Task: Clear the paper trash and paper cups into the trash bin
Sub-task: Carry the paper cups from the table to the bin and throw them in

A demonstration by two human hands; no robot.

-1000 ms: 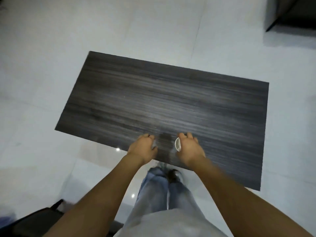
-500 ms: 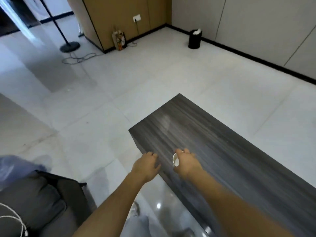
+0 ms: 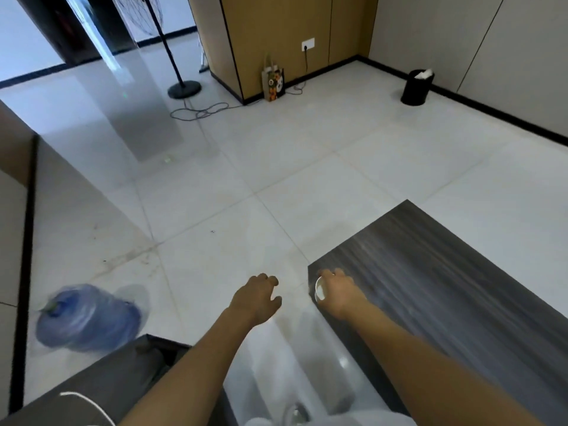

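My right hand (image 3: pixel 341 293) is curled around a small white paper cup (image 3: pixel 319 289), whose open rim faces left; it hovers over the near left corner of the dark wood table (image 3: pixel 445 287). My left hand (image 3: pixel 256 298) hangs over the floor just left of the table, fingers loosely curled, and whether it holds anything is hidden. A black trash bin (image 3: pixel 417 87) with white paper sticking out of its top stands far off by the right wall.
A blue water jug (image 3: pixel 87 318) lies on the floor at lower left beside a dark seat (image 3: pixel 116 382). A fan stand (image 3: pixel 183 87), loose cable (image 3: pixel 203 110) and a paper bag (image 3: pixel 273 83) sit by the brown cabinet. White tiled floor stretches to the bin.
The view has swung left and up from the table to the room. Both hands have moved off the table's near edge toward its left corner, the right still holding the cup.
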